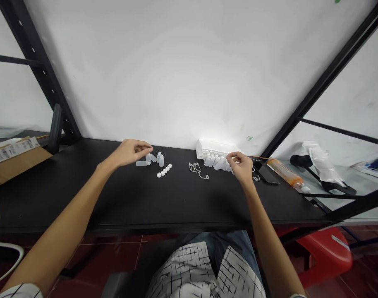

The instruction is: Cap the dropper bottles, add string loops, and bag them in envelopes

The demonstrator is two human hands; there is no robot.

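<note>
My left hand (131, 152) hovers at the left with its fingers stretched out and thumb slightly apart. Just beyond and below its fingertips is a small group of translucent plastic bottles without caps (161, 160), some upright and one lying on its side (142, 163). A slanting row of white caps (164, 171) lies in front of them. On the right, my right hand (241, 166) has thumb and index finger pinched together at a row of small capped bottles (216, 161). Whether a bottle or cap is between those fingertips is hidden.
White curly strips (197, 169) lie mid-table, and a white stack (216, 147) stands against the wall. A dark phone (268, 174) and an orange-labelled bottle (286, 174) lie at the right. A cardboard box (20, 161) sits left on the black table (176, 207).
</note>
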